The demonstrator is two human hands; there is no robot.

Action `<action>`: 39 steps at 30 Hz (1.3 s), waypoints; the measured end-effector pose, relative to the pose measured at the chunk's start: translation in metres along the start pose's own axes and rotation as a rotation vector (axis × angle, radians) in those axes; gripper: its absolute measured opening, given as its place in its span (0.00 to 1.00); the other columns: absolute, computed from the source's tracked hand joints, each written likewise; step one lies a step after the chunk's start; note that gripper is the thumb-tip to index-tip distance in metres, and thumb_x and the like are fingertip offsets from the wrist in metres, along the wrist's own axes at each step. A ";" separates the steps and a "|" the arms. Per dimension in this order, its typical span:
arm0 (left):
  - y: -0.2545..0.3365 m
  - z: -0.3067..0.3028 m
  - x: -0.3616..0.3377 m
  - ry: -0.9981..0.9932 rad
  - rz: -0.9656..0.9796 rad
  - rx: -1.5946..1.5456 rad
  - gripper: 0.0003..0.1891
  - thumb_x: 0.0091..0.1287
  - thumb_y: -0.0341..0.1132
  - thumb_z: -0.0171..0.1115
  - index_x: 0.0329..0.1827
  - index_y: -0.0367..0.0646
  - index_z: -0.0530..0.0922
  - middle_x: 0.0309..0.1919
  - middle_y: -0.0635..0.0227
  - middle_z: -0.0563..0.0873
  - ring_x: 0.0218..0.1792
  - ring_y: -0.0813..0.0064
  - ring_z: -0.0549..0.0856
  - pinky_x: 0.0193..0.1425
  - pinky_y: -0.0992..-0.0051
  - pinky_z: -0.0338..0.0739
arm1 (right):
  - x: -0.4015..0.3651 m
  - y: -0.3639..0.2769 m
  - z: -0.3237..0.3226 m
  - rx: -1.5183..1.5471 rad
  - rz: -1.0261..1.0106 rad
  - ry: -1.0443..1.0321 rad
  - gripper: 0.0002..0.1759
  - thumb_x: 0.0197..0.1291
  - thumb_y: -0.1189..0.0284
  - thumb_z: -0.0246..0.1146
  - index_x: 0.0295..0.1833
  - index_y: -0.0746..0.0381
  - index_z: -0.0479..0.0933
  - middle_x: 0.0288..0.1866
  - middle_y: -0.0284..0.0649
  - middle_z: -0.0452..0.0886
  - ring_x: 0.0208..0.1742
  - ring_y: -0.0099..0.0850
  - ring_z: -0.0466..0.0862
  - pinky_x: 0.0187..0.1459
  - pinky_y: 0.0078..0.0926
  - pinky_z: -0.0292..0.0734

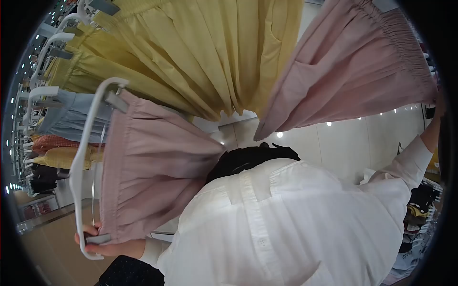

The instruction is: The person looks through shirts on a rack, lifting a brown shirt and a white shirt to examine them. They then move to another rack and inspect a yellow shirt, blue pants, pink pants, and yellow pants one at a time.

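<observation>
My left hand (107,245) is closed on the lower end of a white hanger (76,176), beside its grey clip. A pink garment with an elastic waistband (152,167) hangs from the clips of this hanger. At the far right edge, my right hand (440,102) is dark and partly cut off by the lens border. It is at the waistband corner of a second pink garment (338,71), which spreads toward the middle; its fingers cannot be made out. Yellow garments (205,52) hang between the two pink ones.
Further hangers (45,57) line the left side, with a light blue garment (74,114) and a yellow one (71,157) below. More clothes (422,200) hang at the lower right. Pale floor tiles (334,148) show beyond the white shirt (286,219). A dark item (129,271) is at the bottom left.
</observation>
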State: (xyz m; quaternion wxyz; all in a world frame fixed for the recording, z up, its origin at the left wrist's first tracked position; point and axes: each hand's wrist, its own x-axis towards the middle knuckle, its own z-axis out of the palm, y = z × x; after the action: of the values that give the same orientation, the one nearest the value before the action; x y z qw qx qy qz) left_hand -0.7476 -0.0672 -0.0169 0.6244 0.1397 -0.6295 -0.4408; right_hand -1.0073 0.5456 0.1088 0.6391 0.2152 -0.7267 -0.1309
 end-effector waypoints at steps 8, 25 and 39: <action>0.018 -0.003 -0.003 0.146 0.082 -0.015 0.26 0.61 0.54 0.53 0.54 0.45 0.66 0.27 0.71 0.58 0.27 0.77 0.61 0.31 0.78 0.58 | 0.010 -0.013 0.031 0.062 -0.024 -0.019 0.29 0.60 0.49 0.50 0.19 0.62 0.60 0.14 0.41 0.60 0.14 0.40 0.63 0.17 0.34 0.57; -0.004 -0.067 -0.010 0.010 0.026 -0.616 0.14 0.65 0.50 0.49 0.46 0.52 0.67 0.20 0.75 0.63 0.17 0.83 0.65 0.25 0.83 0.65 | 0.131 -0.193 0.090 0.544 -0.020 -0.166 0.14 0.53 0.59 0.61 0.31 0.59 0.71 0.18 0.38 0.68 0.18 0.34 0.69 0.20 0.26 0.64; -0.006 -0.029 0.006 0.044 -0.050 -0.704 0.11 0.67 0.47 0.47 0.40 0.50 0.63 0.19 0.76 0.61 0.16 0.87 0.62 0.18 0.88 0.64 | 0.161 -0.220 0.099 0.624 -0.098 -0.236 0.17 0.51 0.56 0.60 0.26 0.59 0.68 0.17 0.38 0.69 0.18 0.35 0.72 0.21 0.28 0.64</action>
State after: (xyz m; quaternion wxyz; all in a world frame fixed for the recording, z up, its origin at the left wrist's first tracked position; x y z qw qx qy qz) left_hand -0.7244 -0.0862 -0.0223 0.6367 -0.0593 -0.4219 -0.6428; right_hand -1.0876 0.2673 0.1324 0.4469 0.4185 -0.7895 0.0434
